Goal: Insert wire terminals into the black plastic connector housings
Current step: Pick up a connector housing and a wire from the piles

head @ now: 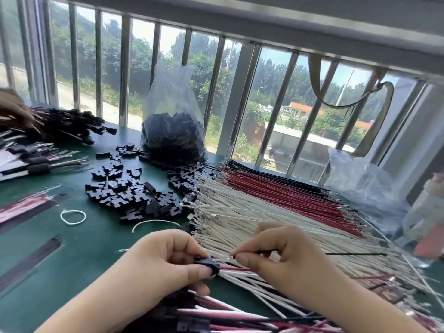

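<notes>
My left hand point(165, 255) pinches a black connector housing point(208, 263) low in the middle of the view. A red wire and a white wire point(236, 272) run out of its right side. My right hand point(276, 251) pinches a black wire point(355, 254) close to its metal terminal point(231, 257), whose tip sits just right of the housing. Behind my hands lies a loose pile of black housings point(129, 188) on the green table point(79, 248). To the right are flat rows of white wires point(252, 212), red wires point(288, 195) and black wires point(276, 173).
A clear bag of black housings point(173, 131) stands at the window bars. Finished harnesses point(62, 126) lie at the far left, where another person's hand point(13, 106) shows. More assembled wires point(228, 316) lie at the near edge. A crumpled clear bag point(365, 186) and a blurred bottle point(427, 227) stand right.
</notes>
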The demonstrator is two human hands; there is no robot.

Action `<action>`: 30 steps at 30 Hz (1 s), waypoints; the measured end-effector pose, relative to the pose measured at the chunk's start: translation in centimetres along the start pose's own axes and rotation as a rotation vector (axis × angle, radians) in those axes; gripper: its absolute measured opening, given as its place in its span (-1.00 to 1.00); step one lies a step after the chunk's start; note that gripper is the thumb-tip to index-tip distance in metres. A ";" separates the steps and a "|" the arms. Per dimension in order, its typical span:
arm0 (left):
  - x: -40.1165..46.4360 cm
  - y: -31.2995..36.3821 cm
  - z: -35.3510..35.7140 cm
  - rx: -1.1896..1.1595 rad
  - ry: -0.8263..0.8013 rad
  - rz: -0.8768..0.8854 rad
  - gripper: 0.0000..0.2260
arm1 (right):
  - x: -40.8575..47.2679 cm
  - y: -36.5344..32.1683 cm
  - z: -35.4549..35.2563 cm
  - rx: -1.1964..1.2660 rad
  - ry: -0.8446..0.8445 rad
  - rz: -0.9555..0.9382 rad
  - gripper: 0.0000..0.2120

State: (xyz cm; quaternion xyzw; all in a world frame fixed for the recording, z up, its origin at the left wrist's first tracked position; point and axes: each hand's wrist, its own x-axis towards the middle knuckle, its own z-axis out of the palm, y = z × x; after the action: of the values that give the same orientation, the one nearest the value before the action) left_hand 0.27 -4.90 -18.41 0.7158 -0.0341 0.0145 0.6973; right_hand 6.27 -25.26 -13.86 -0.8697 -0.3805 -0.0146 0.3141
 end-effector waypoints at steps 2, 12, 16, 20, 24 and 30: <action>-0.1 0.2 0.1 -0.017 0.010 -0.003 -0.82 | 0.0 0.2 0.5 -0.030 0.000 -0.010 -0.90; -0.1 0.3 0.0 -0.016 0.021 -0.020 -0.81 | 0.1 0.6 1.5 -0.040 0.000 -0.058 -0.92; -0.2 0.3 0.0 -0.001 0.012 -0.021 -0.79 | 0.0 0.3 1.0 -0.008 0.045 -0.021 -0.80; -0.2 0.4 0.0 0.010 0.007 -0.016 -0.78 | -0.2 0.1 1.2 -0.053 0.093 -0.016 -0.79; -0.3 0.5 0.0 0.024 -0.015 -0.003 -0.77 | -0.4 -0.1 1.8 -0.115 0.160 -0.097 -0.78; -0.6 0.9 -0.1 -0.043 -0.029 0.003 -0.78 | -0.7 -0.3 2.0 -0.021 0.242 -0.196 -0.88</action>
State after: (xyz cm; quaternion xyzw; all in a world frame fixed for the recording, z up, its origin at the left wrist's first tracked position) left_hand -0.35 -4.84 -17.58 0.7006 -0.0454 0.0046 0.7121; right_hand 5.16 -24.44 -15.54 -0.8236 -0.4228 -0.1538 0.3455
